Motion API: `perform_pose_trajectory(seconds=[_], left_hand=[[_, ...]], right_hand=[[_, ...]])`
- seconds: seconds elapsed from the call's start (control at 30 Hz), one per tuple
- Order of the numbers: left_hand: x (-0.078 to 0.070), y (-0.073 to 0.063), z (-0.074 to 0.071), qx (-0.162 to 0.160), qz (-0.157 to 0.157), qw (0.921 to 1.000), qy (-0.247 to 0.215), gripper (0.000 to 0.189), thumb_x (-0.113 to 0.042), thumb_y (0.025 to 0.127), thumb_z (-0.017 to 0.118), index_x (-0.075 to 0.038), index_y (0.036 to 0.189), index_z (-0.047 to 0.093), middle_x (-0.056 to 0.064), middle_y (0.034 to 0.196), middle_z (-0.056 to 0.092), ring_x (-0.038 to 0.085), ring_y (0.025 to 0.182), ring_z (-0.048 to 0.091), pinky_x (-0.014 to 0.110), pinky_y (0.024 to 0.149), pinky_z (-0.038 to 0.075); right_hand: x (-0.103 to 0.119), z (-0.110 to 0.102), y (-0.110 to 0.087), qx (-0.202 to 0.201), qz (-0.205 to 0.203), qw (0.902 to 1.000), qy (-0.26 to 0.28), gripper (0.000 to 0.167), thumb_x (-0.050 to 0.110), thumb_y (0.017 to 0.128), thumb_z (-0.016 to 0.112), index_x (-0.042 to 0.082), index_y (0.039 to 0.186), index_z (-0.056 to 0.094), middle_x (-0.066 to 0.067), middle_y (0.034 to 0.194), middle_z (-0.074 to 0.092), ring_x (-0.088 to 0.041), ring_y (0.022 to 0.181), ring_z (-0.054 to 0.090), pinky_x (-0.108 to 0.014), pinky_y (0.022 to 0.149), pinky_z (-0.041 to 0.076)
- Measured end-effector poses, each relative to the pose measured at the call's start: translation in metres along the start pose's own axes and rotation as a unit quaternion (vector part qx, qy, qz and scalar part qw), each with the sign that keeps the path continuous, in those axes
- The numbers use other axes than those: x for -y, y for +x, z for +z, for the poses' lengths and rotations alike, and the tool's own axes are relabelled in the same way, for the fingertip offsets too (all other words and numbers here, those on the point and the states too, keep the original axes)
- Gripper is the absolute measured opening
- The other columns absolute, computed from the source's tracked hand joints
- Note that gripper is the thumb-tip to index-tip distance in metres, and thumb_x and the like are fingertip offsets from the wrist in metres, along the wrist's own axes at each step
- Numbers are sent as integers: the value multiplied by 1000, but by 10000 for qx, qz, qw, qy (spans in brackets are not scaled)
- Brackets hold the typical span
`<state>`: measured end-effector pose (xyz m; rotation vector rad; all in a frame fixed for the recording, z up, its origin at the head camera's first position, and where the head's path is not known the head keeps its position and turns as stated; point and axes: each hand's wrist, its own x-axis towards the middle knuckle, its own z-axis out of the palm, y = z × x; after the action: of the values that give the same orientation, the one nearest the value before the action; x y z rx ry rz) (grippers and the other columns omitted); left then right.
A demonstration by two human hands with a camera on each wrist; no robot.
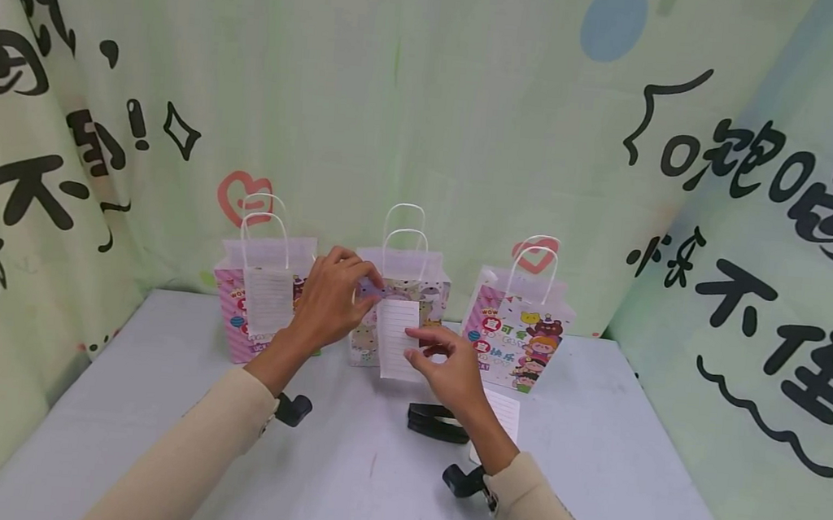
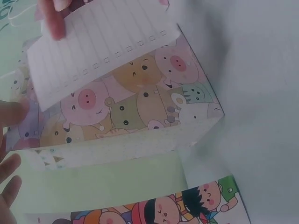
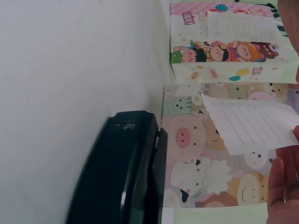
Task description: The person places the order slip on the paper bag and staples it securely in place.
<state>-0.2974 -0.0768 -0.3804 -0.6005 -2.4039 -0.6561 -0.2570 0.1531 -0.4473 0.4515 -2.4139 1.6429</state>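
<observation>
A middle paper gift bag printed with cartoon animals stands between two pink ones. My left hand pinches its upper left edge, and the thumb shows on the printed front in the left wrist view. A white lined sheet of paper lies against the front of this bag. My right hand holds the sheet by its right edge, with a fingertip on its face. In the right wrist view, the sheet's lower torn edge stands off the bag. A black stapler lies on the table just below my right hand.
The left pink bag has a lined sheet on its front. At the right stands another pink cartoon bag. More lined paper lies under my right wrist on the white table. A printed curtain hangs behind.
</observation>
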Motion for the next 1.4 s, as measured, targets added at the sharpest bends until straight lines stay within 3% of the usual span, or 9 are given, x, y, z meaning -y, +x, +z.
perform_pose_trajectory(seconds=[0.2, 0.4, 0.93, 1.4], left_hand=[[-2, 1, 2, 77, -55, 10000, -21, 14, -21, 88, 88, -17, 97, 79, 5, 103, 80, 29, 117, 58, 46, 97, 48], [-4, 3, 6, 76, -15, 10000, 9, 13, -21, 87, 88, -16, 96, 80, 6, 110, 81, 29, 120, 58, 48, 101, 49], [-4, 9, 12, -175, 153, 9996, 132, 8, -13, 88, 87, -15, 91, 80, 6, 100, 83, 28, 115, 62, 46, 96, 49], [-4, 8, 14, -296, 91, 9995, 4, 6, -14, 88, 87, -14, 90, 82, 7, 100, 83, 29, 114, 62, 46, 98, 50]], right_hand=[[4, -3, 8, -173, -119, 9996, 192, 28, 9, 95, 79, 14, 122, 80, -6, 123, 75, -24, 105, 68, -22, 89, 56], [7, -4, 15, -256, -97, 9992, 283, 27, 11, 96, 79, 15, 123, 80, -7, 122, 74, -25, 106, 67, -21, 89, 55], [6, 1, 21, -397, 25, 9960, 800, 29, 8, 95, 79, 10, 124, 78, -11, 125, 72, -25, 103, 65, -32, 93, 54], [4, -11, 8, -548, -83, 9984, 83, 34, 17, 93, 84, 16, 126, 76, -5, 127, 74, -31, 113, 68, -49, 100, 55]])
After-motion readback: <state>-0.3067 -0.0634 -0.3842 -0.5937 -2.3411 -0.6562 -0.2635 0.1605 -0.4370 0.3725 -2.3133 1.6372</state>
